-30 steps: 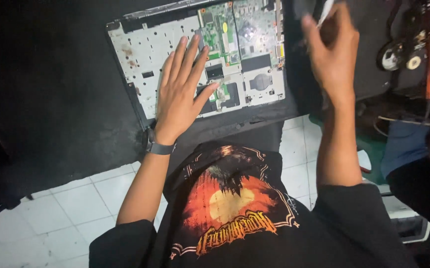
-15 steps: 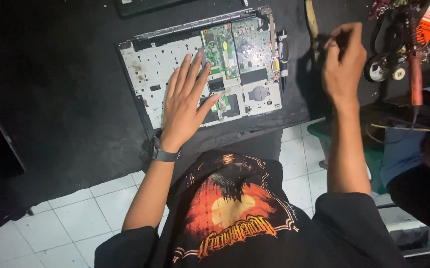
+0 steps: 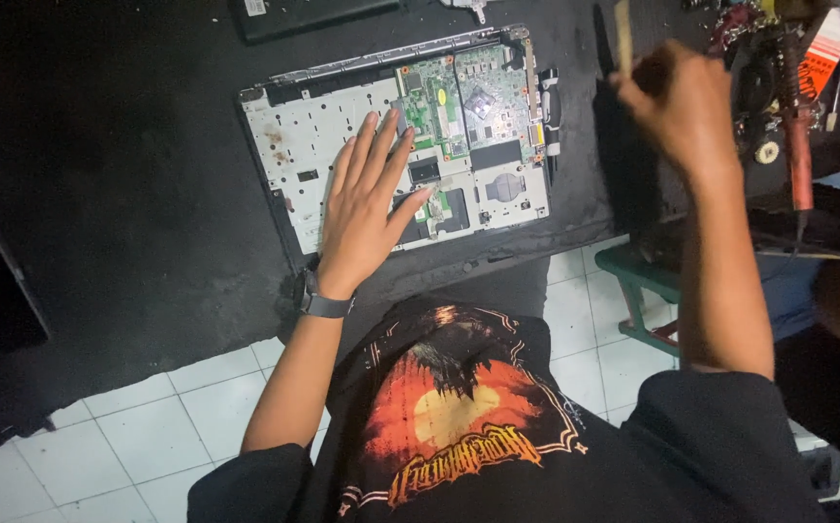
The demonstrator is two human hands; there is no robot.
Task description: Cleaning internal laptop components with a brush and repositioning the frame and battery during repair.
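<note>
1. Opened laptop base (image 3: 342, 160) lying flat on the dark surface (image 3: 129, 174), just ahead of the seated person; pale inner tray bare on the left, green circuit board (image 3: 459, 102) seated in the upper right.
2. Left hand (image 3: 362, 208) resting palm-down across the middle of the base, fingers (image 3: 381, 145) spread apart and flat, gripping nothing; dark watch (image 3: 326, 304) on the wrist.
3. Right hand (image 3: 686, 107) raised well to the right of the base, fingers curled together around a thin pale stick-like tool (image 3: 623, 34) pointing upward; exact kind of tool too blurred to tell.
4. Red-handled soldering iron (image 3: 796, 126) among tangled parts at the far right, apart from both hands.
5. Second dark flat device (image 3: 313, 12) at the top edge, beyond the base.
6. White tiled floor (image 3: 139, 436) below the surface edge; green stool frame (image 3: 638, 281) beside the right arm.
7. Handling, as a judgement: base probably light and fairly stiff, but the thin tray likely to flex if lifted by one corner; circuit board fragile, better untouched with bare fingertips.
8. Best hold, as a judgement: both long outer edges of the frame, or a flat palm on the bare pale area for steadying, clear of the board and its connectors.
</note>
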